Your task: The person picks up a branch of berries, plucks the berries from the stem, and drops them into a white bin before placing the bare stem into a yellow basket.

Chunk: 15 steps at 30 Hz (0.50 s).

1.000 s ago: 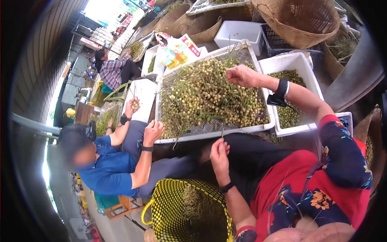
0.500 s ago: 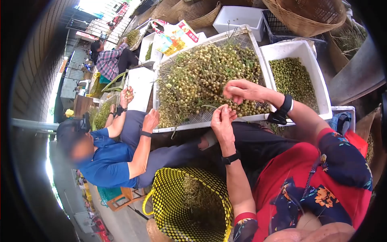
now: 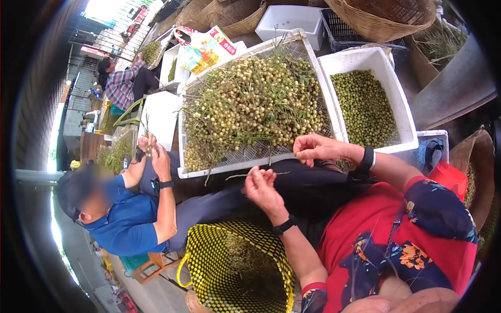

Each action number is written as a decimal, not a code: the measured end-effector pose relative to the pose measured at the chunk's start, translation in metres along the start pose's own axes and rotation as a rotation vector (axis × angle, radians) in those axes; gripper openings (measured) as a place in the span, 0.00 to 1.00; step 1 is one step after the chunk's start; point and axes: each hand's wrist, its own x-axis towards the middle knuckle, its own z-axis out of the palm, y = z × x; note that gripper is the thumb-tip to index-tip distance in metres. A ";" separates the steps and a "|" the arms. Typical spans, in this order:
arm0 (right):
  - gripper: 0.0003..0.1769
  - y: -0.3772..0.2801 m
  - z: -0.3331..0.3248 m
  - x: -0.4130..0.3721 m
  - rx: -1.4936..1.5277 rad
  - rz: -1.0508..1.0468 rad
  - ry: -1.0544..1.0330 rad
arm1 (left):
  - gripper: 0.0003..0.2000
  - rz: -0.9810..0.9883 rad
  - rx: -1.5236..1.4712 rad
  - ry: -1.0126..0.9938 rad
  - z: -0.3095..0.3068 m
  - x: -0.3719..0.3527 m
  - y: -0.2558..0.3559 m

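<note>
My left hand pinches a thin bare stem just past the near edge of the white mesh tray. Up and to its right, my right hand is closed, thumb against fingers, by the tray's corner; anything between its fingertips is too small to make out. The two hands are apart. A heap of round yellow-green fruits on stems covers much of the tray. Beside it, a white foam box holds loose green fruits.
A yellow-and-black woven basket stands below my left hand. Across from me, a co-worker in blue holds a small bunch; another person sits farther back. Wicker baskets, a white bin and a metal post stand around.
My left hand has moved down and left, away from my right hand, with the stem now plainly visible. The co-worker's hands have come together. The whole view has shifted slightly.
</note>
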 end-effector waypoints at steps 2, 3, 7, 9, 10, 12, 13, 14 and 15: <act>0.09 -0.012 -0.009 -0.003 -0.154 -0.014 0.036 | 0.11 0.078 0.212 0.117 -0.019 0.006 0.012; 0.12 -0.009 -0.020 0.000 -0.481 -0.109 0.080 | 0.12 0.115 0.336 0.168 -0.034 0.010 0.015; 0.17 -0.013 -0.071 0.011 -1.386 -0.092 0.197 | 0.17 0.353 1.298 0.318 -0.137 0.025 -0.017; 0.15 -0.014 -0.103 0.031 -1.417 -0.052 0.308 | 0.18 0.198 1.362 0.362 -0.168 0.016 -0.035; 0.14 -0.020 -0.108 0.035 -1.467 -0.046 0.356 | 0.18 0.192 1.363 0.359 -0.180 0.013 -0.041; 0.14 -0.023 -0.125 0.049 -1.648 -0.096 0.408 | 0.18 -0.092 0.934 0.153 -0.197 0.008 -0.053; 0.15 -0.014 -0.137 0.055 -1.690 -0.211 0.423 | 0.18 -0.096 0.932 0.160 -0.182 0.001 -0.045; 0.16 -0.006 -0.148 0.060 -1.741 -0.170 0.372 | 0.17 -0.198 0.792 0.125 -0.166 -0.008 -0.038; 0.17 -0.001 -0.154 0.063 -1.791 -0.130 0.323 | 0.17 -0.295 0.650 0.087 -0.154 -0.015 -0.032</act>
